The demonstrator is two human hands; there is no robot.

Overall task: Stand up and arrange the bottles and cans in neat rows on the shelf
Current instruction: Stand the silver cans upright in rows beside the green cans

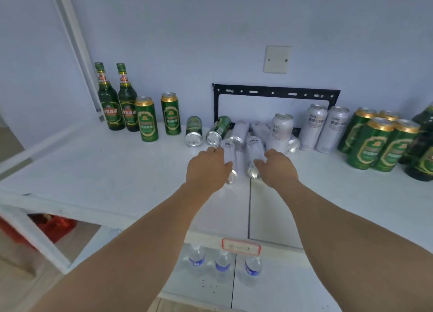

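Note:
On the white shelf [93, 171] my left hand [207, 168] curls over a white can [230, 153] that lies on its side. My right hand [277, 168] grips a second lying white can [254, 151] beside it. Behind them lie more white cans and two green cans [194, 131] on their sides. One white can [281, 130] stands upright in the pile. At the back left stand two green bottles [110, 103] and two upright green cans [146, 121]. To the right stand two white cans [314, 126] and several green cans [379, 145].
A black metal bracket [276, 91] hangs on the wall behind the pile, under a blank wall plate [277, 59]. Dark green bottles [424, 152] stand at the far right edge. Three water bottles [222, 263] stand on the lower shelf, below a red-framed price tag [241, 247].

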